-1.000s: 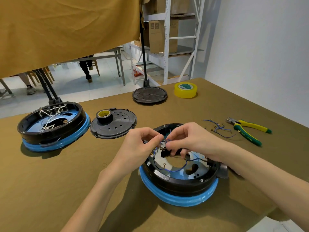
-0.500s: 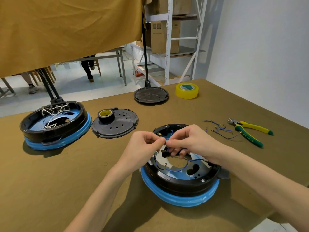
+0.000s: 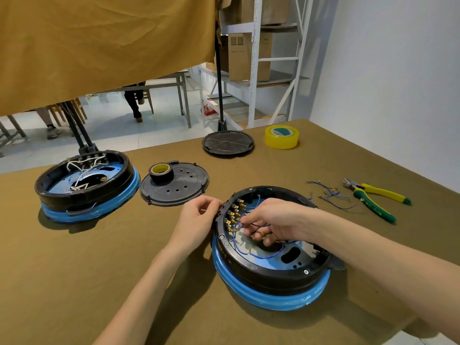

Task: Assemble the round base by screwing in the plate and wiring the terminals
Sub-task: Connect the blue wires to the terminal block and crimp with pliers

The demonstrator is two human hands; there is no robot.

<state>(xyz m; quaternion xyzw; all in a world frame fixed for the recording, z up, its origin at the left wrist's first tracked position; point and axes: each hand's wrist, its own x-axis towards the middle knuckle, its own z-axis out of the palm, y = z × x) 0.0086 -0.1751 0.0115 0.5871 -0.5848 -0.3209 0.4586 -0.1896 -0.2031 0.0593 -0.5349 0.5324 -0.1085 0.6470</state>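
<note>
A round black base [image 3: 268, 275] with a blue band lies near the table's front. Brass terminals [image 3: 234, 215] line its left inner wall, and blue wires [image 3: 258, 255] loop across its floor. My right hand [image 3: 276, 220] reaches inside and pinches a blue wire close to the terminals. My left hand [image 3: 199, 220] rests curled against the base's left rim; I cannot see anything held in it. A black round plate [image 3: 184, 190] lies further back on the table, with a roll of black tape [image 3: 161, 172] standing on it.
A second round base [image 3: 84, 185] with white wires sits at the left. Spare blue wires [image 3: 328, 195] and yellow-green pliers [image 3: 373, 197] lie at the right. A yellow tape roll [image 3: 281, 136] and a black stand base [image 3: 227, 143] are at the table's far edge.
Both hands were pinched together above the base's middle. Now they are apart: the left has gone to the left rim, the right has dropped inside by the terminals with a wire.
</note>
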